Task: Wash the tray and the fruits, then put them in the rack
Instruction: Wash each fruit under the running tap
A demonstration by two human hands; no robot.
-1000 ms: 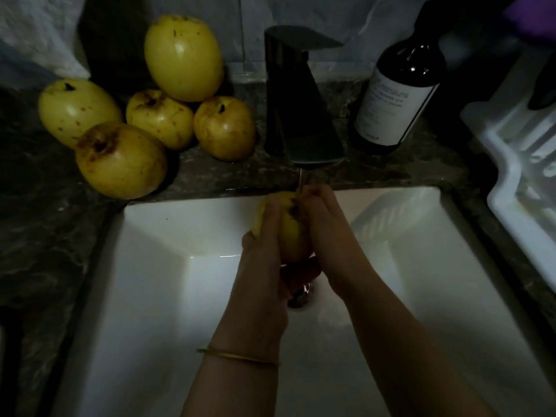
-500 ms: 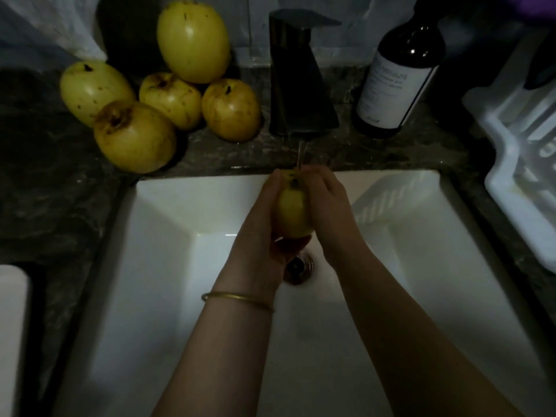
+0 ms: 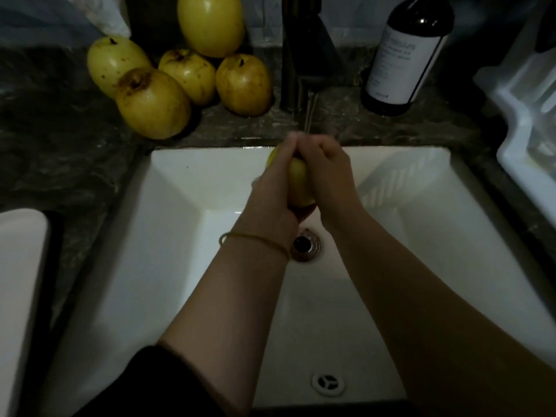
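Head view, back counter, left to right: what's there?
fruit pile → faucet → bottle → rack

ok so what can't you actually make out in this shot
Head view only.
The fruit: mostly covered by the left hand and right hand gripping it, so its kind is unclear.
The bottle: label print too blurred to read; top cut by the upper edge.
The rack: cut by the right edge, contents unseen.
The white object: cut by the left edge; tray or not, cannot tell.
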